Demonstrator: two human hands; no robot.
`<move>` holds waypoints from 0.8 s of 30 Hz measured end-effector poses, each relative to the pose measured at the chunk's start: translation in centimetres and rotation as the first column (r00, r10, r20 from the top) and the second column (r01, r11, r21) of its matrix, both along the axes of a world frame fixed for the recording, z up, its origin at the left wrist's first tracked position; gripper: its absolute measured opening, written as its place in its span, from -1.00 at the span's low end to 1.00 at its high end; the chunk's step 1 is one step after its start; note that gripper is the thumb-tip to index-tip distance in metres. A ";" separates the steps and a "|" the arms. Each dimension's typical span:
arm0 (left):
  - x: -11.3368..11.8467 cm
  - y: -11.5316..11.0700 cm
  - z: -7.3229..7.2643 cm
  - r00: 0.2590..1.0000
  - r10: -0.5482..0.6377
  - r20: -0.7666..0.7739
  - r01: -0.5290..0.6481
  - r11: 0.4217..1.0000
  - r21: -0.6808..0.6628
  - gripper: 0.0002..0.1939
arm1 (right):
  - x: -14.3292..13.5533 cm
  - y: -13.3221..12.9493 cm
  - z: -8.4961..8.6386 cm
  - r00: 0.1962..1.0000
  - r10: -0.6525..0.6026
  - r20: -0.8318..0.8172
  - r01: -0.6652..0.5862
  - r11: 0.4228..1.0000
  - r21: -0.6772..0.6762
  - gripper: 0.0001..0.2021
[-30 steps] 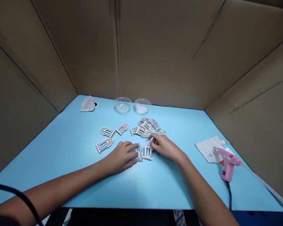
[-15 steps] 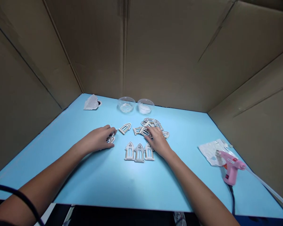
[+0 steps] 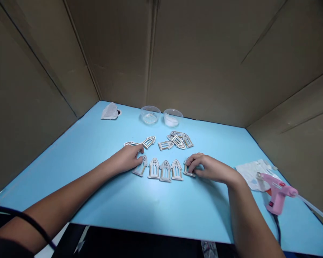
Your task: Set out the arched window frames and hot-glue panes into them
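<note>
Moved since prev. frame: 2 arched window pcs, L-end pc (image 3: 140, 167) and R-end pc (image 3: 186, 167), now flanking row of 3 (image 3: 165, 165); both hands shifted accordingly.

- Black cable (image 3: 21, 216): nearest, bottom L, crosses in front of L forearm.
- L hand (image 3: 127, 159): forearm up from bottom L corner, palm down; thumb & index parted, thumb at top of L-end pc; can't tell if gripping. Pc leans, top to R.
- R hand (image 3: 206, 167): forearm from bottom R, wrist bent inward; fingers curled narrow on R-end pc, hiding part of it.
- Row of 3: upright, side by side btwn hands, on lt-blue tabletop (image 3: 150, 208).
- Pink glue gun (image 3: 278, 195): far R, nozzle to L, partly over white packet (image 3: 254, 172).
- Beyond hands: 2 loose pcs (image 3: 149, 142), one partly blocked by L hand; pile of pcs (image 3: 178, 142), overlapping, R of these.
- Back: 2 clear tubs (image 3: 150, 119), side by side; folded paper (image 3: 109, 112), L.
- Cardboard walls (image 3: 193, 64): rear & sides.
</note>
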State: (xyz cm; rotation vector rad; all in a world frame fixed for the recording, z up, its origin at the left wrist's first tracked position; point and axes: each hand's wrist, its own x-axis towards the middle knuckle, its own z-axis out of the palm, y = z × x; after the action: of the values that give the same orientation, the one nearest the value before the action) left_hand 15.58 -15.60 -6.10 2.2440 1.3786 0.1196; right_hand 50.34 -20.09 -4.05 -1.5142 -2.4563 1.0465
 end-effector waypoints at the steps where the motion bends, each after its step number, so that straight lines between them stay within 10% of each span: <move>1: 0.0 0.0 -0.2 1.000 -0.010 -0.004 0.010 1.000 -0.001 -0.70 | -0.2 0.0 0.0 1.000 0.007 -0.023 -0.008 1.000 -0.023 -0.69; 11: 0.1 0.0 0.3 0.997 0.062 0.054 -0.067 0.993 0.093 -0.64 | -1.1 0.7 -1.0 0.980 -0.176 -0.093 0.178 0.984 0.011 -0.95; 17: -2.3 2.4 -0.1 0.992 0.108 -0.059 -0.091 0.967 0.238 -0.38 | 1.2 1.4 -1.4 0.757 -0.640 0.132 0.578 0.750 0.322 -0.51; 24: -2.6 3.1 -0.7 0.996 0.083 0.042 -0.089 0.983 0.159 -0.52 | 2.2 2.0 -2.8 0.795 -0.588 0.150 0.565 0.807 0.170 -0.64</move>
State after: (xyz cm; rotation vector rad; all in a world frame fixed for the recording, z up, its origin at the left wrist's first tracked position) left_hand 12.96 -12.55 -6.80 2.2996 1.4949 0.3089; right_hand 52.52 -18.11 -6.82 -2.2060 -1.8728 0.6441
